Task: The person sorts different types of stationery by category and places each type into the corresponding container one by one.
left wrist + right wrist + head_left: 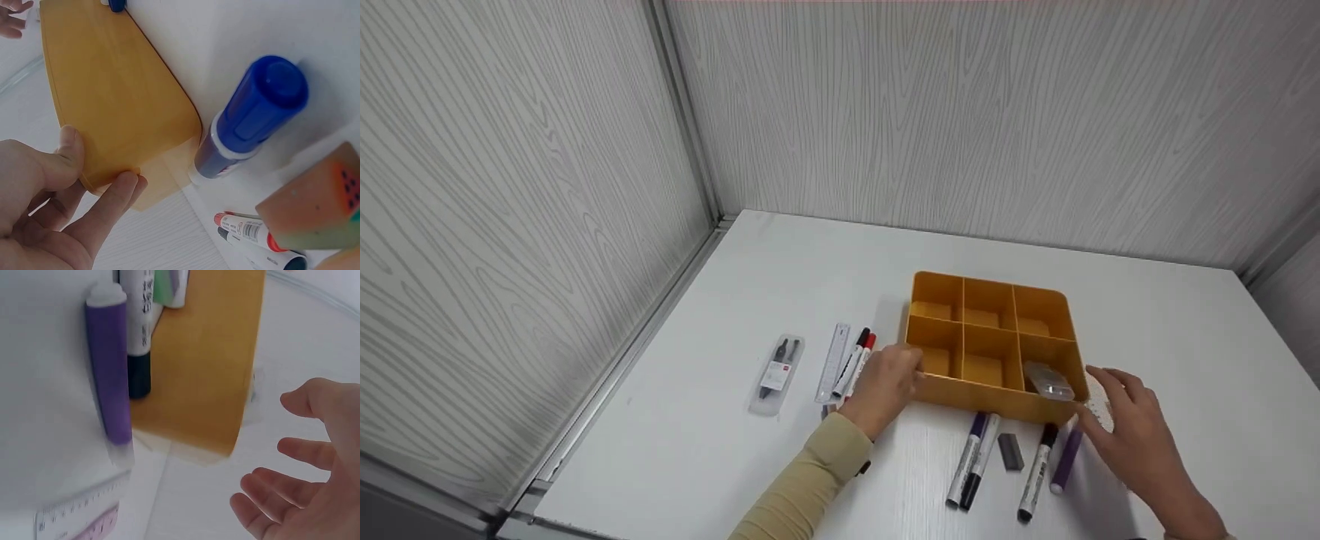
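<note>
A yellow box with six compartments stands on the white table. At its front left corner my left hand pinches the rim, thumb on one side and fingertips on the other, as the left wrist view shows. My right hand is beside the front right corner, fingers spread and slightly bent; in the right wrist view it is apart from the box wall. A small clear plastic case lies in the front right compartment. The other compartments show bare floors.
In front of the box lie several markers, a purple marker and a dark grey block. To the left are a clear ruler, black and red markers, and a clear-packed compass set. Wood-grain panels enclose the table.
</note>
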A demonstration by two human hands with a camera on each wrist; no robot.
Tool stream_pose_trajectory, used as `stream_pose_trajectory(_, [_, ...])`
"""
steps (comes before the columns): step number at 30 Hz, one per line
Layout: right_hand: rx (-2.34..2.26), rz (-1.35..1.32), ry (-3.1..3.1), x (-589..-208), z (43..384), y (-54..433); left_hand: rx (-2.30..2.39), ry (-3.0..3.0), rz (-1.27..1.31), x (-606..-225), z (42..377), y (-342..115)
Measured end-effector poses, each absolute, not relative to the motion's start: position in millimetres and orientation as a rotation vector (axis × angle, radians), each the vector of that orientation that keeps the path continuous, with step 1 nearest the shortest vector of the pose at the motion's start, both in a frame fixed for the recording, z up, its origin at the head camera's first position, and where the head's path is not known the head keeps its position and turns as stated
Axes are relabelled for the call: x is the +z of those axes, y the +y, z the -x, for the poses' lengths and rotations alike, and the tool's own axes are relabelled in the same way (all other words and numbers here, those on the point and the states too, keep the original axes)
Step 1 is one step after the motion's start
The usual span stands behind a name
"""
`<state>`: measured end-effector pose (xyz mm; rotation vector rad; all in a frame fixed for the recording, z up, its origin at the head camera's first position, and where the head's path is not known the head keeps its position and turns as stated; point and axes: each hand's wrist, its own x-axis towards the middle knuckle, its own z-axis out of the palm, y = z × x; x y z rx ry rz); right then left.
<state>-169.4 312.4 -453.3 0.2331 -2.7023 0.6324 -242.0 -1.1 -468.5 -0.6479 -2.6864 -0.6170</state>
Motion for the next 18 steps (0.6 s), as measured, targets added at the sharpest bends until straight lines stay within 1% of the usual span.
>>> stream_pose_trajectory(6, [0.654, 0.001, -2.804, -453.8, 162.1, 334.5, -0.611, -2.717, 0.633, -468.5, 242.6, -1.0])
stream_pose_trajectory(11, [0.622, 0.15, -2.873, -463.5, 154.3, 351.7, -0.628, -2.721, 0.618, -468.0, 241.9, -1.0])
stream_pose_trajectory(15, [0.612, 0.338, -3.01, -471.3, 151.1, 363.4, -0.619, -2.702, 0.631, -468.7, 241.1, -1.5])
stream_pose_trajectory(18, [0.619, 0.404, -3.097, -477.1, 148.8, 371.4, -0.607, -2.695, 0.638, -469.2, 240.9, -1.3])
